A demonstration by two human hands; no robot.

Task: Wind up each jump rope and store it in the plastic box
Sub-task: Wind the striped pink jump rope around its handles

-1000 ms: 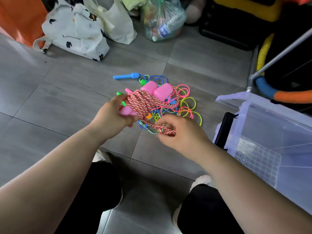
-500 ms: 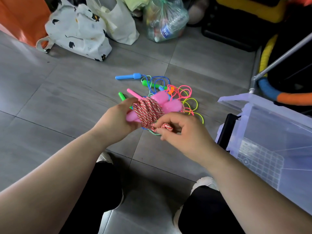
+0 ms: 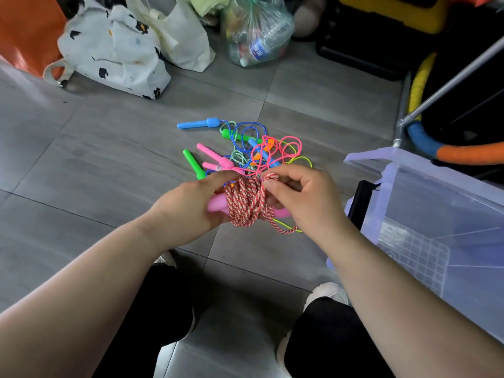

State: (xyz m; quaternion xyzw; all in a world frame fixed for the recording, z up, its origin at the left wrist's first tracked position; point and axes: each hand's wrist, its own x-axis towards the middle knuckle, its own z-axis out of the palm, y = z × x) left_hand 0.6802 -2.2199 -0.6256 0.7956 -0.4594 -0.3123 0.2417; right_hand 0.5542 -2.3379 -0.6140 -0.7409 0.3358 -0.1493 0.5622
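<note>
My left hand [image 3: 188,205] grips the pink handles [image 3: 216,206] of a jump rope whose red-and-white cord [image 3: 246,204] is wound in a thick bundle around them. My right hand [image 3: 297,197] pinches the cord's loose loop at the top of the bundle; a short tail hangs below. Beyond my hands, a tangled pile of jump ropes [image 3: 245,148] lies on the floor, with blue, green and pink handles and blue, pink and yellow cords. The clear plastic box [image 3: 436,214] stands open at the right.
On the grey tiled floor at the back stand a spotted white bag [image 3: 109,50], a white plastic bag [image 3: 180,34] and a clear bag of bottles [image 3: 256,31]. A metal pole [image 3: 450,80] and foam-wrapped tubes [image 3: 425,143] are at the right. My knees are below.
The bundle has come lower and nearer to me. My right hand has moved from under the bundle up to its top, carrying the cord's end over it.
</note>
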